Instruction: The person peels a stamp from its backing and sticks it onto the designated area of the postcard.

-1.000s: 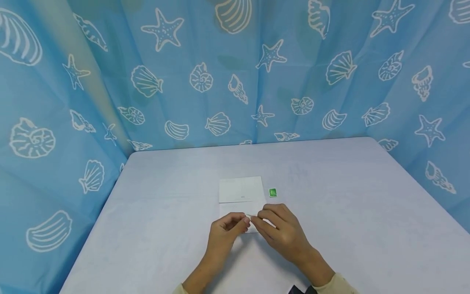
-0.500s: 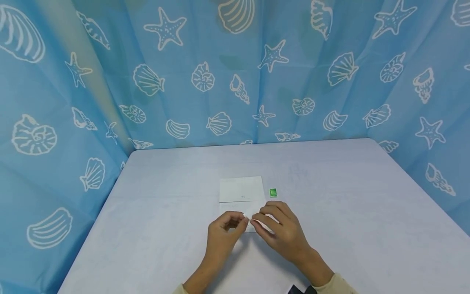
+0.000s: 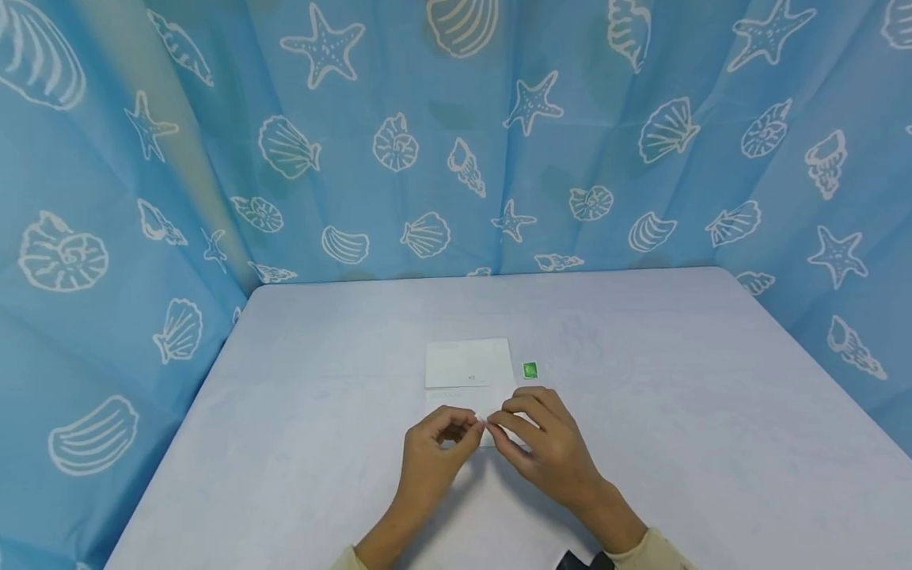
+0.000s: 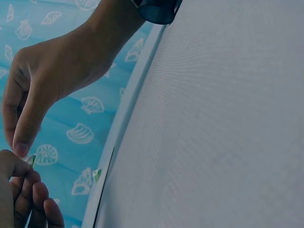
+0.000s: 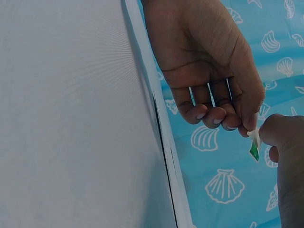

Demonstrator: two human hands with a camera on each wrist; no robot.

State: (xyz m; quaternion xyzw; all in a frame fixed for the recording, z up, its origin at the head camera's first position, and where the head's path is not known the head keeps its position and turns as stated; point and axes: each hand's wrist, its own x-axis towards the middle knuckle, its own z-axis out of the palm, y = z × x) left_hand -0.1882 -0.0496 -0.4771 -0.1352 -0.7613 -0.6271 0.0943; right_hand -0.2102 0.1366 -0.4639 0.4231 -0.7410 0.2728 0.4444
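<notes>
Between my fingertips, above the table, is a small green-and-white stamp-like sticker with a pale upper part. My left hand pinches one edge of it between thumb and fingers. From the other side the thumb and forefinger of my right hand pinch it as well. In the left wrist view only a sliver of the sticker shows between the fingers. Behind the hands lies a white paper in two panels, split by a dark line; the hands cover part of the near panel.
A second small green stamp-like piece with a white border lies just right of the paper. The white-covered table runs back to a blue curtain with shell drawings. A black object shows by the right wrist.
The right fingertips have shifted slightly in their pinch, and the white edge that showed between the hands a second ago is now less visible. The paper and loose green piece stay put.
</notes>
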